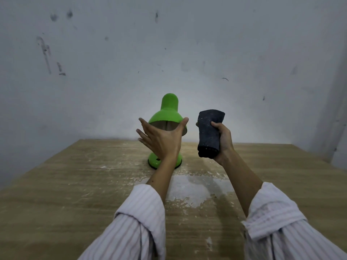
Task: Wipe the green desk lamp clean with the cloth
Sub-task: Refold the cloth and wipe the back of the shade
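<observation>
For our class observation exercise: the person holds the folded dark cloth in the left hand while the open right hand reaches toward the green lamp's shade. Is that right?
Not quite: the hands are swapped. The head view shows the folded dark cloth in the right hand, while the open left hand reaches toward the green lamp's shade.

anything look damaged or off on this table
Yes: the wooden table has a pale, worn patch where the finish has flaked off, just in front of the green desk lamp. The wall is scuffed too.
</observation>
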